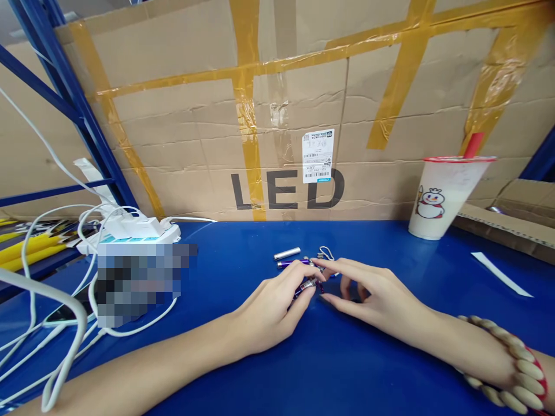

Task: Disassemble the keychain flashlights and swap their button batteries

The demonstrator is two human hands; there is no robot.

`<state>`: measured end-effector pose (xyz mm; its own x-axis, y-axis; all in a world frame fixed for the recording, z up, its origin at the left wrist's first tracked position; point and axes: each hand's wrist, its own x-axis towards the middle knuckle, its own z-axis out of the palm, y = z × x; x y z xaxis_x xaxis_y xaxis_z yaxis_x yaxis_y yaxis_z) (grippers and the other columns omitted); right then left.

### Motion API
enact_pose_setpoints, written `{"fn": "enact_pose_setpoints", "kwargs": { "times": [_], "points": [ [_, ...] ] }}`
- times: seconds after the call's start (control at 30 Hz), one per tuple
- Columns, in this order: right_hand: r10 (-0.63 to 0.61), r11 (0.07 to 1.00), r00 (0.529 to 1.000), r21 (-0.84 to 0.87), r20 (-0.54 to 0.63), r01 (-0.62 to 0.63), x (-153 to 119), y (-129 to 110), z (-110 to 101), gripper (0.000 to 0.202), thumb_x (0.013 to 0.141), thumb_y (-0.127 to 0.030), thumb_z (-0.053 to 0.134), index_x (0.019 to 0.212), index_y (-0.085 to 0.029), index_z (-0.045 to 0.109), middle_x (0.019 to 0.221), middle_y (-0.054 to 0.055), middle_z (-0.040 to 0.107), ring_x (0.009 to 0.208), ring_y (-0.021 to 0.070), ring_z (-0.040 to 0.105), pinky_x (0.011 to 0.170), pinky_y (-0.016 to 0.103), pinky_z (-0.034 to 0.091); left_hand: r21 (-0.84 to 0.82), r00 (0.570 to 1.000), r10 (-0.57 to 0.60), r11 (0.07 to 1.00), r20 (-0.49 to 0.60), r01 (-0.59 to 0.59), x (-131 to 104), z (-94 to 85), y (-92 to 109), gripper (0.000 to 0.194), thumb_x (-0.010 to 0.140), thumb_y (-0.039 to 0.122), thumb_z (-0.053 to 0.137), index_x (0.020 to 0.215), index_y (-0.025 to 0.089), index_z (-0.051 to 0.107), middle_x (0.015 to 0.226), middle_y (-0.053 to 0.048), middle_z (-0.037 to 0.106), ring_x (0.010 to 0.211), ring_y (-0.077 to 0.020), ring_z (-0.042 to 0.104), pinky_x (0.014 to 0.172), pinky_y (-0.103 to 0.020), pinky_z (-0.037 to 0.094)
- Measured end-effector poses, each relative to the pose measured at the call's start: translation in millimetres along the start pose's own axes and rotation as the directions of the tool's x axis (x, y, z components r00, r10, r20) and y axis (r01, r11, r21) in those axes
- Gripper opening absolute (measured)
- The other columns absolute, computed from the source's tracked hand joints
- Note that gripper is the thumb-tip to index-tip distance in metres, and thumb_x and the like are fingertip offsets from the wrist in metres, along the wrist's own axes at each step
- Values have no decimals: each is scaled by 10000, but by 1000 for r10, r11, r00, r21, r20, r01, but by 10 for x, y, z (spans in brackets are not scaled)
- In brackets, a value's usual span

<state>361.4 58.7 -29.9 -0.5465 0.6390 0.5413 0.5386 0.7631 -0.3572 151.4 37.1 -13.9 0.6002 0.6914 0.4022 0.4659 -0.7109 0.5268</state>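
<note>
Over the middle of the blue table, my left hand (281,303) pinches a small purple metal tube (307,285) with a pale printed label. The thumb and fingers cover part of it. My right hand (368,289) is at the tube's right end, its thumb and index finger apart; whether they touch the tube I cannot tell. Just behind the fingers lies a second purple tube (291,263), partly hidden by my left hand. A silver tube (287,253) rests beyond that one. To its right is a small metal clasp with a light cord loop (326,253).
A milky drink cup (436,202) with a red straw stands at the back right, near a white paper strip (503,274). White cables and a power strip (143,231) crowd the left, beside a blurred-out patch. A large cardboard box (195,144) walls off the back.
</note>
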Motion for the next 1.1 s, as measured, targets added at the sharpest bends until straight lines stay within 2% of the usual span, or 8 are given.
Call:
{"fn": "enact_pose_setpoints", "kwargs": {
  "times": [0.13, 0.3, 0.4, 0.6, 0.73, 0.83, 0.93, 1.1],
  "points": [
    [-19, 1000, 999, 18, 40, 18, 6, -21, -19, 277, 854, -302, 539, 1116, -245, 608, 967, 25, 648, 532, 72, 563, 479, 188, 446, -35, 1000, -20, 999, 5, 20, 6, 8, 5, 244, 950, 237, 335, 1152, 250, 470, 1153, -42, 574, 1053, -154, 567, 914, -290, 453],
    [-28, 1000, 998, -5, 56, 28, 9, -38, -27, 206, 849, -307, 551, 1013, -229, 646, 920, 22, 660, 540, 84, 566, 497, 195, 448, -49, 999, -28, 998, 46, 31, 8, 7, 2, 242, 954, 249, 309, 1139, 234, 464, 1122, -53, 585, 1015, -161, 580, 892, -293, 464],
    [-32, 999, 998, -16, 56, 33, 11, -49, -27, 186, 846, -268, 543, 995, -220, 644, 868, 14, 662, 539, 86, 563, 516, 198, 451, -68, 997, -43, 997, 66, 47, 6, 1, 3, 239, 958, 245, 292, 1132, 243, 457, 1116, -41, 585, 1019, -155, 577, 897, -287, 459],
    [-28, 999, 994, -24, 110, 31, 23, -83, -52, 191, 853, -332, 554, 988, -226, 637, 804, 6, 648, 554, 105, 557, 521, 214, 437, -92, 995, -71, 993, 75, 77, 14, -12, 39, 236, 957, 248, 291, 1129, 238, 452, 1084, -40, 596, 984, -155, 586, 875, -288, 468],
    [-22, 999, 989, -31, 145, 26, 19, -90, -66, 225, 848, -364, 573, 1029, -239, 618, 823, 2, 640, 575, 108, 559, 532, 213, 433, -109, 998, -38, 993, 41, 42, 23, 12, 17, 217, 950, 253, 331, 1124, 232, 460, 1090, -42, 602, 995, -158, 588, 890, -292, 466],
    [-34, 998, 983, -49, 179, 44, 18, -92, -70, 201, 852, -383, 572, 976, -231, 613, 819, 0, 629, 604, 112, 557, 547, 214, 427, -98, 999, -33, 995, 21, 35, 24, 39, -21, 211, 945, 262, 352, 1125, 234, 460, 1096, -42, 596, 996, -161, 586, 892, -297, 466],
    [-42, 998, 983, -37, 179, 49, 15, -95, -70, 180, 865, -387, 557, 926, -224, 605, 820, -5, 617, 639, 113, 553, 563, 211, 419, -73, 999, -46, 996, 19, 47, 23, 52, -45, 211, 942, 270, 366, 1133, 237, 448, 1091, -42, 590, 992, -163, 581, 891, -299, 463],
    [-21, 1000, 981, -3, 193, 22, -2, -98, -45, 212, 870, -413, 550, 960, -224, 585, 793, -11, 600, 634, 111, 533, 567, 214, 408, -56, 999, -25, 998, 33, 27, 27, 47, -46, 224, 950, 252, 344, 1154, 242, 438, 1097, -40, 580, 1000, -152, 570, 900, -285, 453]
  ]
}}
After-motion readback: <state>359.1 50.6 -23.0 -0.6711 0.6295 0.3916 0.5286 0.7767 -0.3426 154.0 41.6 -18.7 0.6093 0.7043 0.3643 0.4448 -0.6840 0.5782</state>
